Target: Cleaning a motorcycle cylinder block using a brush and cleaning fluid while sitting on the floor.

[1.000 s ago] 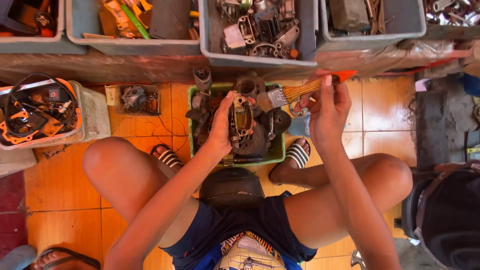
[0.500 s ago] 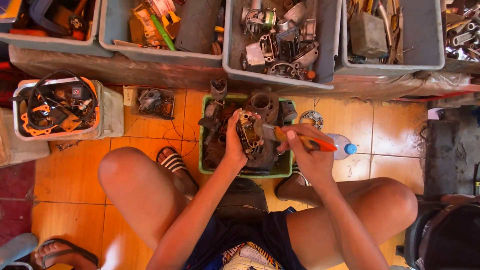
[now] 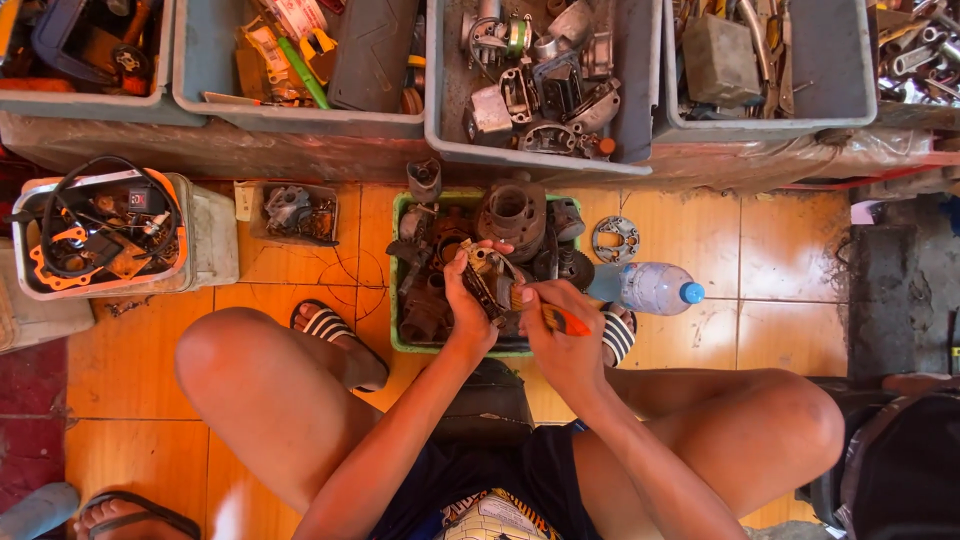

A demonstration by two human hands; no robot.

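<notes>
- The left hand (image 3: 468, 300) is clamped around a small greasy metal engine part (image 3: 487, 280), held just above the green tray (image 3: 400, 300) between the knees.
- The right hand (image 3: 560, 335) is closed on an orange-handled brush (image 3: 560, 320); its bristle end meets the part, but the contact point is hard to make out.
- The hands sit close together, nearly touching.
- The green tray holds dark engine castings, including a finned cylinder (image 3: 512, 212) at its far side.
- A clear plastic bottle with a blue cap (image 3: 650, 288) lies on the orange floor tiles just right of the tray.
- A round metal plate (image 3: 614, 239) lies beyond the bottle.
- Four grey bins (image 3: 440, 90) line the far edge, all cut off at the top.
- A white tub (image 3: 205, 240) at left holds black cables and orange parts.
</notes>
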